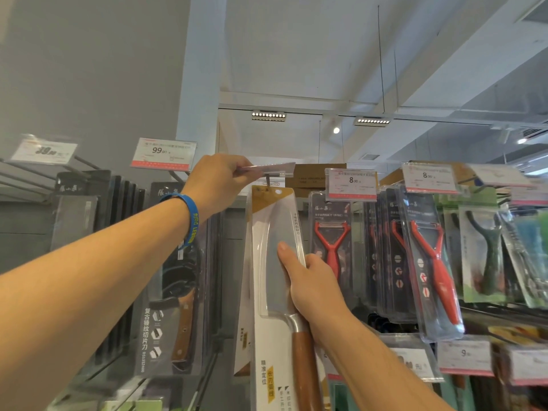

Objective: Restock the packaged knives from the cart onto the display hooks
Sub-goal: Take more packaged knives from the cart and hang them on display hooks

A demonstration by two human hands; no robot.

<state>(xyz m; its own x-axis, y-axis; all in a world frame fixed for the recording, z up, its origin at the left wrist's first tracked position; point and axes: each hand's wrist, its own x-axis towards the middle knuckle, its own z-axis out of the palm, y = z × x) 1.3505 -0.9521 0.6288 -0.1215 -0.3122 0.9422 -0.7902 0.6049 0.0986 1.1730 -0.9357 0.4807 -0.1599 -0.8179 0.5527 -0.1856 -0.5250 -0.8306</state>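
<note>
Far left of my left hand: a tag marked 39 (44, 151) and a tag marked 99 (164, 155), both above rows of dark knife packs (175, 292) that hang behind my forearm. A blue wristband (189, 221) circles my left wrist.

My left hand (218, 182) is up high. Its thumb and curled fingers pinch the near edge of a clear tag holder (268, 169), which is tipped up to about level. Just past those fingertips, under the holder, the hook (268, 181) shows as a short dark stub.

Below the left hand, between both hands: the cleaver pack (275, 232), upright. Its hang hole (278, 191) sits just below and right of the hook tip, apart from it.

My right hand (311, 289) grips the pack's right edge at mid-height. The thumb lies flat on the clear front over the blade, and the fingers wrap behind, out of sight. The cleaver's wooden handle (305, 366) runs down just left of my right wrist.

Right of the right hand: packs of red peelers (330, 247) on neighbouring hooks, under tags marked 8.90 (351, 180). Farther right, the packs are too blurred to read.
</note>
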